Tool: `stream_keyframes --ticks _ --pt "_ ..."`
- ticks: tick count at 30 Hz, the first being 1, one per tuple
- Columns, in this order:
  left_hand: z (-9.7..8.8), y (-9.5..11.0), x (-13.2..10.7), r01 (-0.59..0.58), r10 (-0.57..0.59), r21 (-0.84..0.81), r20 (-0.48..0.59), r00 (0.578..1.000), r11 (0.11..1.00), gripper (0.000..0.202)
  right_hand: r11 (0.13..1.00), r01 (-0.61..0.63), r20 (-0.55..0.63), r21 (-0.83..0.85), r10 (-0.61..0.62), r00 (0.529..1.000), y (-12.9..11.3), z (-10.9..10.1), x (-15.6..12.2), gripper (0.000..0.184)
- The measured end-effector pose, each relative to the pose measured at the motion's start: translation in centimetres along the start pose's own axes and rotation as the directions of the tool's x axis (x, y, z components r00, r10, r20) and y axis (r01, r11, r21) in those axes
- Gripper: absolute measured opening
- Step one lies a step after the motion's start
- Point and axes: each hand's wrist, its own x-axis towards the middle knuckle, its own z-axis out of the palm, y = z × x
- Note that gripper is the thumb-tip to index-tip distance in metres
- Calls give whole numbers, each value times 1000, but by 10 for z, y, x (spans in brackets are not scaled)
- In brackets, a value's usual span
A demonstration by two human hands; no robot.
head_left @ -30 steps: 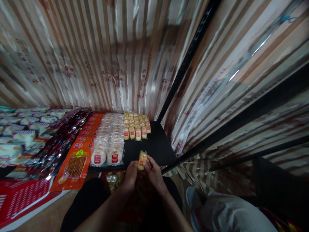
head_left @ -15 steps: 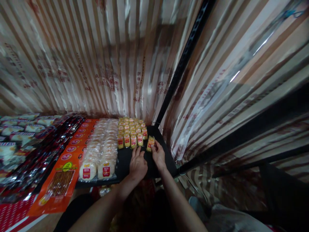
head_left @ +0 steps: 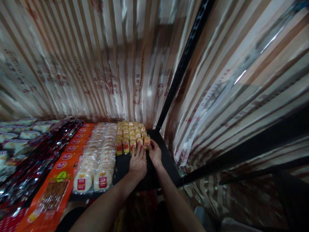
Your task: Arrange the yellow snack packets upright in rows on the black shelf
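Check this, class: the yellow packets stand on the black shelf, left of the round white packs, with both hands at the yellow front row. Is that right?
No: the head view shows the yellow packets right of the round white packs, not left. They stand on the black shelf, left hand and right hand at their front row.

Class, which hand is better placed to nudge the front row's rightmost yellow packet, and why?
Probably the right: the right hand is at the rightmost yellow packet's right side, while the left hand is at neighbouring packets further left.
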Motion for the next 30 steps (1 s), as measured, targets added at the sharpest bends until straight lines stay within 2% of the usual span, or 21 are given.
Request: stream_keyframes --ticks 5,9,21,27,30 --pt "3 -3 2 28 -26 38 -40 999 999 49 1000 22 -9 3 -22 1000 -1 7 1 39" --pt "9 -2 -1 49 -47 24 -74 996 999 51 996 63 -32 -60 -65 997 -4 10 0 42" --pt "28 -6 -10 26 -23 18 -143 990 1000 51 972 138 -9 -191 -142 990 -2 17 -7 45" --pt "21 1 -12 -24 19 -20 -234 972 999 48 983 122 -31 -140 -128 991 -3 16 -7 46" --pt "14 10 -25 -43 15 -90 -295 955 995 38 987 121 -74 -110 -129 989 -9 9 -9 50"
